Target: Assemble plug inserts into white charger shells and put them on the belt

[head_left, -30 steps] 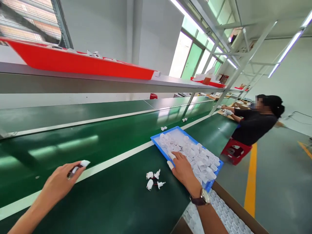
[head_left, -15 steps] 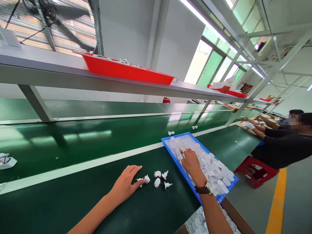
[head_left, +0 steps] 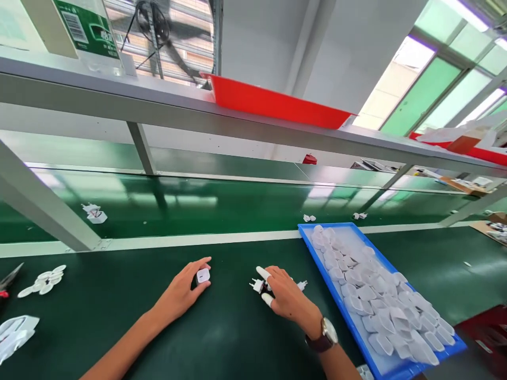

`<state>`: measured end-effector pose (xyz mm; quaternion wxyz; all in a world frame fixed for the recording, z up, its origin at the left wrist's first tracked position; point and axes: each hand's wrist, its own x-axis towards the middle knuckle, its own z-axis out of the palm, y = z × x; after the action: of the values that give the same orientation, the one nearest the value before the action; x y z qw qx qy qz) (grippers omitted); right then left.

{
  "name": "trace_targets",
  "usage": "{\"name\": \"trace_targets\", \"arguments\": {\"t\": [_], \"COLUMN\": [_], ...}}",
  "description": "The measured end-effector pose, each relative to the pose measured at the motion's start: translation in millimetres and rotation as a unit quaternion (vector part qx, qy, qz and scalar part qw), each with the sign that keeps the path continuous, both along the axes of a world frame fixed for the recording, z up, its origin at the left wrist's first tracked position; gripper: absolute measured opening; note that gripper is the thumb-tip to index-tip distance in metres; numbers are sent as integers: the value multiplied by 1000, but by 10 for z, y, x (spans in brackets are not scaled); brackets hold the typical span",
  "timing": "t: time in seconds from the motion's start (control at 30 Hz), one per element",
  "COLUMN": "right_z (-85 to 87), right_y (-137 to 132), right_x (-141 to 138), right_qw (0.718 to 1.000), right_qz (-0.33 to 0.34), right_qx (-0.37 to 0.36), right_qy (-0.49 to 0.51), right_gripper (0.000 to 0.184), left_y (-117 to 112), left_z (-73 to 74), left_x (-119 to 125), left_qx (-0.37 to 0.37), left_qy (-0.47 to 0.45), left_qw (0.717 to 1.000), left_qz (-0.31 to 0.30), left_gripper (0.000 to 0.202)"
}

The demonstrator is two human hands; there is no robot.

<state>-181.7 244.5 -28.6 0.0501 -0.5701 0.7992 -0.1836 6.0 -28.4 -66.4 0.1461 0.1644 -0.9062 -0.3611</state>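
My left hand (head_left: 182, 291) rests on the green table and pinches a small white plastic part (head_left: 203, 275) between thumb and fingers. My right hand (head_left: 285, 296), with white finger cots and a wristwatch, lies over a small cluster of white plug-like parts (head_left: 258, 285) on the table, fingers curled on them. To its right stands a blue tray (head_left: 334, 296) filled with several white plastic caps (head_left: 372, 293).
A green conveyor belt (head_left: 206, 203) runs behind the white strip, carrying small white parts (head_left: 95, 213). Above it a metal shelf (head_left: 222, 124) holds a red tray (head_left: 277, 103). White discs (head_left: 41, 281) and white pieces (head_left: 13, 332) lie at the left.
My view swung left. My right hand left the blue tray and came down on the loose parts. My left hand picked up a white part and drew it slightly left.
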Motion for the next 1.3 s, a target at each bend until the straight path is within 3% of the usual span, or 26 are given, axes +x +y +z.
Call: {"name": "trace_targets", "arguments": {"t": [0.13,0.2,0.23,0.3,0.37,0.4,0.47,0.53,0.6,0.67,0.8,0.97,1.2,1.3], "right_z": [-114,-150,-169,-208,-234,-236,-213,-164,-116,-98,-143,-180,-188,-168], "right_y": [-143,-330,-436,-642,-812,-875,-953,-978,-980,-984,-1020,-1013,-954,-945], "right_x": [30,122,180,303,414,458,518,546,561,582,639,668,623,589], "right_qw": [999,984,962,891,835,825,848,899,938,951,941,931,896,898], "right_qz": [-30,-36,-38,-34,-30,-32,-45,-40,11,75,101,58,9,29], "right_qx": [-33,-109,-156,-226,-245,-248,-256,-265,-259,-237,-241,-268,-223,-219], "right_qy": [-28,-134,-219,-393,-491,-507,-462,-347,-231,-186,-216,-240,-384,-381], "right_gripper": [55,54,54,55,54,52,48,52,58,56,46,37,24,33], "left_y": [97,282,381,545,627,634,595,517,437,380,367,424,363,358], "left_z": [11,63,85,113,131,144,185,242,291,310,265,230,299,236], "left_x": [62,37,27,24,45,63,103,135,148,141,110,109,152,167], "left_qx": [-62,-40,-9,74,168,218,323,413,470,505,545,513,505,504], "left_qy": [66,103,117,142,155,158,159,160,160,154,149,117,27,42], "left_qw": [996,994,993,987,973,963,933,896,868,849,824,847,862,862], "left_qz": [11,-9,-22,-33,-26,-22,-16,-4,21,38,37,73,-29,-31], "left_gripper": [50,55,59,62,54,46,35,37,43,45,53,50,47,55]}}
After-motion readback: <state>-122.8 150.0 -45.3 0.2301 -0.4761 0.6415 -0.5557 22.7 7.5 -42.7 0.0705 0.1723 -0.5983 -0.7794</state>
